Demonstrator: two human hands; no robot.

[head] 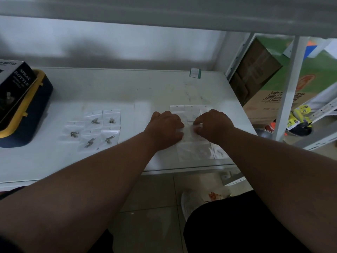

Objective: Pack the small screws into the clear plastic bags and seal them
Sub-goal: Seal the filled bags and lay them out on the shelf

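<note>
Clear, thin plastic is what both hands are working on. The left hand [166, 127] and the right hand [212, 125] sit close together near the right front corner of the white desk [127, 88]. Their fingers [197, 123] are bent down and seem to pinch one small bag [188, 130] from a spread of empty bags [193, 148] lying flat there. The plastic is so see-through that its edges are hard to find, and it cannot be told if a screw is inside yet.

The step looks like opening or closing the bag's top. To do it well, each hand should hold one side of the strip and rub or press along it slowly, so the slippery film does not slide away.

Toward the left front part of the desk lie five filled bags [93, 129], flat and shiny, each with small grey metal screws [74, 134] inside. They lie close together in two loose rows, and some seem to overlap.

At the left edge sits a dark blue box with a yellow rim [32, 114]. A black carton [12, 88] leans on it. A small green and white card [195, 73] lies at the back edge.
</note>
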